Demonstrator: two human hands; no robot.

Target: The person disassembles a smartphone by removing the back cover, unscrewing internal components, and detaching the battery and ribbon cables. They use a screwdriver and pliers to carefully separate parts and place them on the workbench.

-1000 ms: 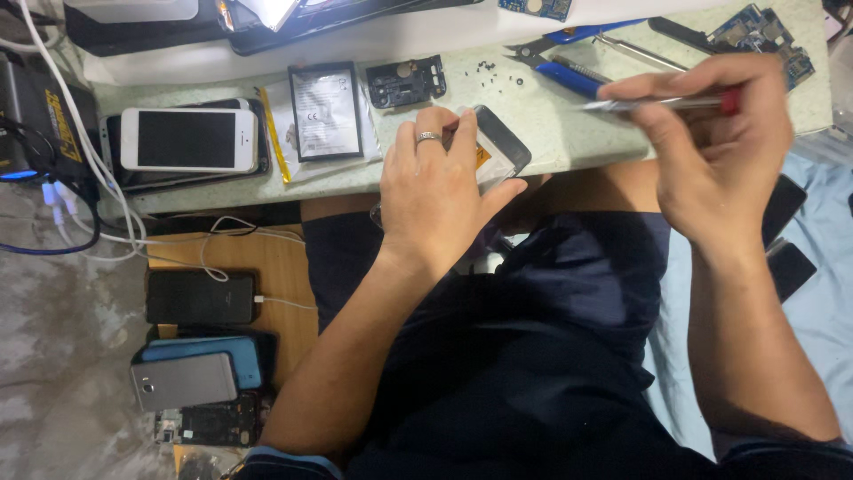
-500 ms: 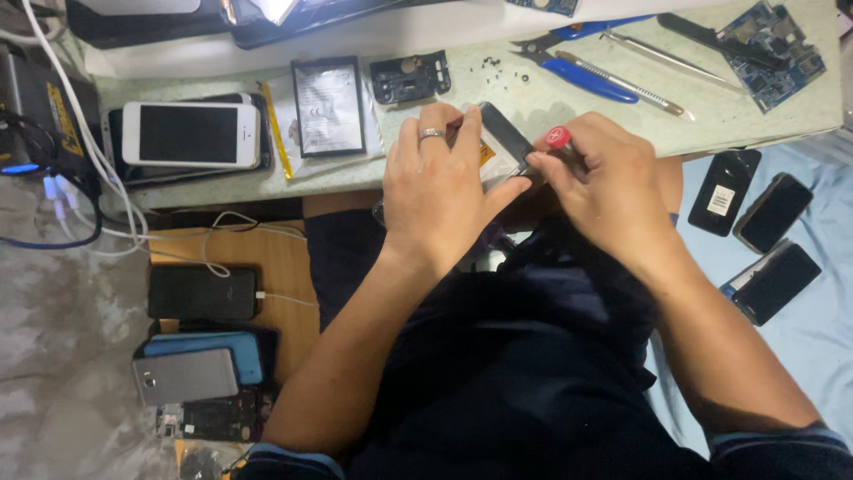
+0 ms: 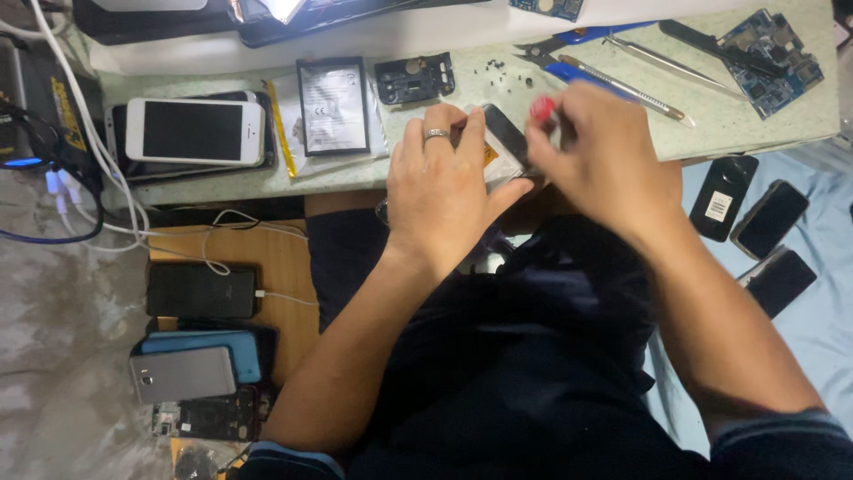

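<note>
Right at the near edge of the pale green worktop [image 3: 267, 182], the left hand [image 3: 444, 191] lies palm-down over an opened phone [image 3: 502, 142], its fingers closed around the device's edge and a ring showing on one finger; only the dark upper corner and a bit of yellow inside the phone show past the knuckles. Just beside it the right hand [image 3: 604, 160] is blurred, its fingers pinched together on a red-capped tool [image 3: 542, 110] whose tip seems to meet the phone, though the blur makes the contact hard to confirm. Left of the hands lie a flat battery [image 3: 330, 107] with a grey label and a small black plastic frame [image 3: 414, 78], and further left a white smartphone [image 3: 194, 132] sits face-up on a stack of other handsets. Above the right hand a pair of blue-handled pliers [image 3: 577, 53] and metal tweezers [image 3: 626, 89] rest on the top, with a blue circuit board [image 3: 769, 60] near the far right corner and a scatter of tiny dark screws [image 3: 498, 69] between the frame and the pliers. Off the worktop to the right, three dark phones [image 3: 769, 231] lie on a light blue cloth. On the lower left, a wooden board [image 3: 275, 267] holds a black phone on a white cable, with a grey phone [image 3: 182, 375] stacked over a blue one below it.
</note>
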